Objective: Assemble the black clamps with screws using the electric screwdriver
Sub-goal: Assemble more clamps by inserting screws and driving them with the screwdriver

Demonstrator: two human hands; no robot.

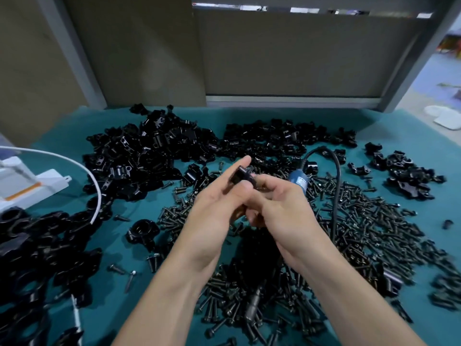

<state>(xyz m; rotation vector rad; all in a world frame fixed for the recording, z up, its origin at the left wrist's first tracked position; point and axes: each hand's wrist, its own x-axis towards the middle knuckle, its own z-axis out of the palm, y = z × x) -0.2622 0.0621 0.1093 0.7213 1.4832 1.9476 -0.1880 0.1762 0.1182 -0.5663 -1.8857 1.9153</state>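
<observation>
Both hands meet above the middle of the green table [249, 116]. My left hand [219, 201] holds a black clamp piece [240, 176] between thumb and fingers. My right hand [279, 203] pinches the same piece from the right side. The electric screwdriver [300, 179], blue-bodied with a black cable [335, 186], lies on the table just behind my right hand. Its metal tip [253, 304] pokes out below my forearms among a wide heap of dark screws [369, 221]. Whether a screw sits in the held clamp is hidden.
Piles of black clamp parts lie at the back left [149, 151], back middle [274, 138], right [409, 176] and front left [37, 250]. A white device [27, 186] with a white cable [82, 171] stands at the left edge. A grey panel [299, 58] rises behind.
</observation>
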